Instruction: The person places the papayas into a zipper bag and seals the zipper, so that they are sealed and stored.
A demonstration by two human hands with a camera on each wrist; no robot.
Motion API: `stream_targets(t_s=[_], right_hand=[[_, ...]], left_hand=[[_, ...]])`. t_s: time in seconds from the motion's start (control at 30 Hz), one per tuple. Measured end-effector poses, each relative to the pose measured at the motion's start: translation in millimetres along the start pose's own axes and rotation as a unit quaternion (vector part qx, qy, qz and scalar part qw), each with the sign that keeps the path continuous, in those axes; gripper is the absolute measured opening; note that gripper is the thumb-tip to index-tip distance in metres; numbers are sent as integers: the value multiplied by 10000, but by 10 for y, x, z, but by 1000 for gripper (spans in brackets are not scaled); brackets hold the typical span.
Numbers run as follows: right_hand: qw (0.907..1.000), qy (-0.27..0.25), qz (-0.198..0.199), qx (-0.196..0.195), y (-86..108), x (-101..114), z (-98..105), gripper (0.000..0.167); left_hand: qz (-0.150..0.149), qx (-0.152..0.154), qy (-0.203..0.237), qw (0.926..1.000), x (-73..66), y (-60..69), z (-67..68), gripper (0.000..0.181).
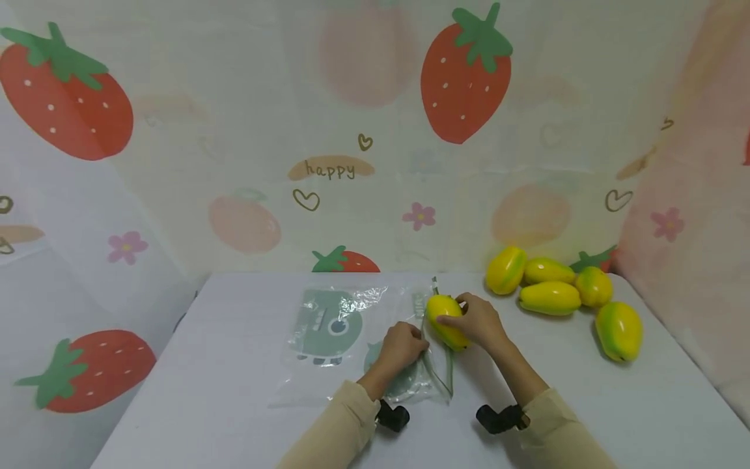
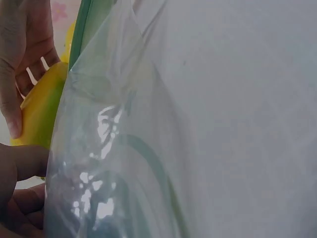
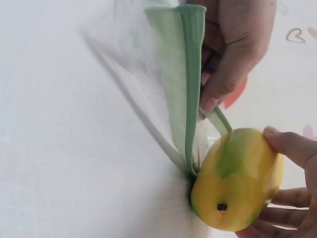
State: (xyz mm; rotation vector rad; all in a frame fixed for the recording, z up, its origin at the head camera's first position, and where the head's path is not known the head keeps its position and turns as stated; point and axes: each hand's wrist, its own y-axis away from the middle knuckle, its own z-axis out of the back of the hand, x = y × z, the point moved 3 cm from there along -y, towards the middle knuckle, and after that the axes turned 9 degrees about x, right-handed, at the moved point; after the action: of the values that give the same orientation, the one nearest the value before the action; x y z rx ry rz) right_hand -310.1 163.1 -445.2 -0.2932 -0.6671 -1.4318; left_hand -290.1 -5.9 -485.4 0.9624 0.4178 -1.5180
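A clear plastic zip bag (image 1: pixel 325 326) with a green cartoon print lies on the table, its mouth facing right. My left hand (image 1: pixel 403 345) pinches the bag's edge by the green zip strip (image 3: pixel 192 74), and the mouth gapes in the right wrist view. My right hand (image 1: pixel 480 319) grips a yellow-green papaya (image 1: pixel 443 318), thumb on one side and fingers on the other. The papaya (image 3: pixel 237 183) is at the bag's mouth, touching or close to the green strip. In the left wrist view the bag film hides part of the papaya (image 2: pixel 42 109).
Several more papayas are on the table's right side: a cluster at the back with one long papaya (image 1: pixel 549 298) in front, and a single papaya (image 1: pixel 619 331) nearer. The white table (image 1: pixel 193 391) meets a strawberry-printed cloth (image 1: pixel 263 130) behind.
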Motion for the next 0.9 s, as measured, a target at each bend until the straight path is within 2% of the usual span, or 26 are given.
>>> stream_targets(t_s=[0.23, 0.37, 0.63, 0.77, 0.9], right_hand=[[9993, 171, 228, -243, 63, 1, -44, 73], [9990, 154, 355, -209, 90, 7, -51, 75], [9973, 108, 592, 415, 102, 8, -7, 65], [9972, 37, 589, 459, 106, 21, -8, 65], [9978, -157, 476, 430, 109, 13, -13, 64]], left_hand=[[294, -31, 617, 9977, 1, 29, -17, 17], [330, -74, 875, 9956, 16, 9, -21, 19], [305, -38, 1275, 9914, 46, -10, -30, 17], [231, -82, 1340, 9907, 44, 2, -29, 17], [-3, -168, 1383, 9903, 21, 11, -22, 17]])
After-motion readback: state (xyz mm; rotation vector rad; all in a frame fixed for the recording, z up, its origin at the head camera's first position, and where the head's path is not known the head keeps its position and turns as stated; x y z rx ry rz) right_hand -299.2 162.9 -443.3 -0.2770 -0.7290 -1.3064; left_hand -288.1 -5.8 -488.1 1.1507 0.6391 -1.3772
